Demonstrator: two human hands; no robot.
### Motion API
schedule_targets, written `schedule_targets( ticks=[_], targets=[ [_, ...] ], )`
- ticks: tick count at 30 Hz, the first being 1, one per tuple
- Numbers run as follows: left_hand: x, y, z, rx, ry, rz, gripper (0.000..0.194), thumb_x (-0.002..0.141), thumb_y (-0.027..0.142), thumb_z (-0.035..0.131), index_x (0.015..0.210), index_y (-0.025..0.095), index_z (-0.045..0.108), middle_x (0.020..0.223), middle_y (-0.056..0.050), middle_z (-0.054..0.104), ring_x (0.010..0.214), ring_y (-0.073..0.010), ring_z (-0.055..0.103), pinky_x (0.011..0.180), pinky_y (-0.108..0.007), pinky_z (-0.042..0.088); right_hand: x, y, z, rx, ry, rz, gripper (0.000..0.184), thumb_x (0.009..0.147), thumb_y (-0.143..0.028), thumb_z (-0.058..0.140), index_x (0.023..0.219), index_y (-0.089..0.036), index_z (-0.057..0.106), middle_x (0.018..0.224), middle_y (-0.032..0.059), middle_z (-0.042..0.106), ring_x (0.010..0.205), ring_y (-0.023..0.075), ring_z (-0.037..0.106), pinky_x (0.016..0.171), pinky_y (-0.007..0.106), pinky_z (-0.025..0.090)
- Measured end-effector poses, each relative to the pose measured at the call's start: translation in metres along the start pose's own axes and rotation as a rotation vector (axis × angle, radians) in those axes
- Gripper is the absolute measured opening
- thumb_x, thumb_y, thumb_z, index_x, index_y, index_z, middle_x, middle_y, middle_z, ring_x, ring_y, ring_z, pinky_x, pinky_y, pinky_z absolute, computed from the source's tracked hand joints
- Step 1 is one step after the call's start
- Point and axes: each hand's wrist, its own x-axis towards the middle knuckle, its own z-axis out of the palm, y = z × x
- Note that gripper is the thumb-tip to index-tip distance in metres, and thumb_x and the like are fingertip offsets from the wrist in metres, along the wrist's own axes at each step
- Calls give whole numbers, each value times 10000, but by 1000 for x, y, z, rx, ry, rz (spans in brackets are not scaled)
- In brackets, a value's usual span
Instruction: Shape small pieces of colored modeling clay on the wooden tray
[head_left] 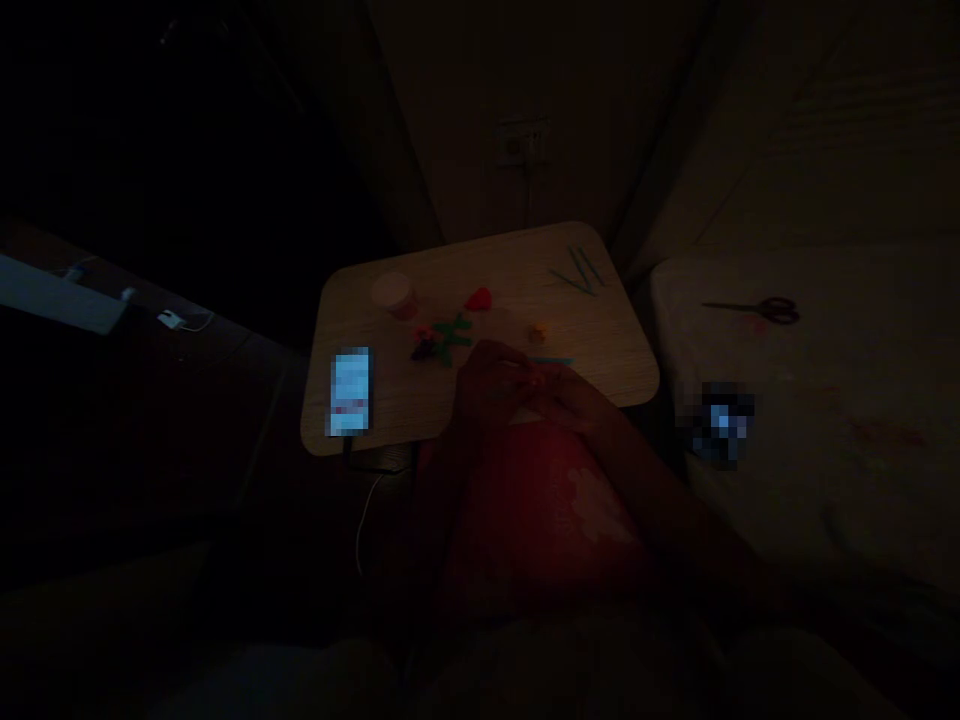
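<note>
Green pieces (448, 332) lie on the wooden surface (517, 262) just beyond the left hand (489, 385); a thin blue strip (555, 361) lies beside the right hand (568, 397). Their fingertips meet, but darkness hides whether they pinch anything.

Looks very dark throughout, only faintly lit. Shows a pale wooden desk (517, 262) with rounded corners by the hands (491, 388), a wall (465, 70) with a socket (523, 142) beyond them, a pale, faintly blotched surface (832, 365) to their right, and a dark floor (217, 430) to their left.
</note>
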Motion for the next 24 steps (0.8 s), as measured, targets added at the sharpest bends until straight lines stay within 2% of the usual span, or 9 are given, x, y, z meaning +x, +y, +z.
schedule_targets(
  ticks=[6, 10, 13, 16, 19, 24],
  targets=[
    [-8, -4, 3, -39, 98, -140, 169, 940, 399, 771, 906, 234, 790, 989, -56, 767, 949, -200, 717, 848, -388, 593, 0, -1, 7, 46, 35, -52, 305, 672, -344, 983, 871, -226, 783, 829, 5, 757, 735, 123, 656, 756, 256, 592],
    [-8, -4, 1, -35, 60, -136, 156, 942, 394, 769, 930, 240, 795, 1005, -54, 766, 953, -202, 715, 866, -399, 595, -3, -4, 10, -17, 42, -69, 314, 697, -334, 973, 934, -221, 801, 846, 9, 754, 783, 124, 672, 771, 245, 580],
    [-7, -3, -1, -18, 54, -107, 121, 932, 360, 783, 949, 240, 791, 1007, -52, 763, 962, -205, 711, 874, -399, 586, -6, -8, 12, -70, 84, -108, 305, 689, -386, 978, 863, -213, 796, 811, 3, 735, 751, 116, 649, 734, 237, 553],
    [-7, -2, -3, 12, 26, -108, 128, 918, 357, 800, 949, 233, 785, 1003, -54, 759, 966, -210, 707, 878, -402, 579, -10, -13, 14, -182, 160, -148, 297, 681, -410, 972, 772, -206, 777, 737, -6, 705, 668, 107, 591, 646, 237, 489],
    [-8, -5, -2, 32, -12, -132, 150, 921, 369, 796, 965, 227, 785, 992, -58, 758, 962, -212, 705, 881, -398, 575, -13, -16, 18, -333, 248, -187, 278, 677, -397, 957, 742, -204, 768, 717, -10, 707, 644, 107, 568, 625, 246, 439],
    [-10, -15, 1, 63, -34, -185, 161, 940, 369, 769, 932, 208, 778, 944, -54, 745, 921, -198, 698, 855, -362, 572, -15, -24, 19, -643, 441, -293, 257, 785, -437, 846, 733, -204, 750, 689, -7, 662, 640, 135, 540, 625, 283, 415]
  ],
)
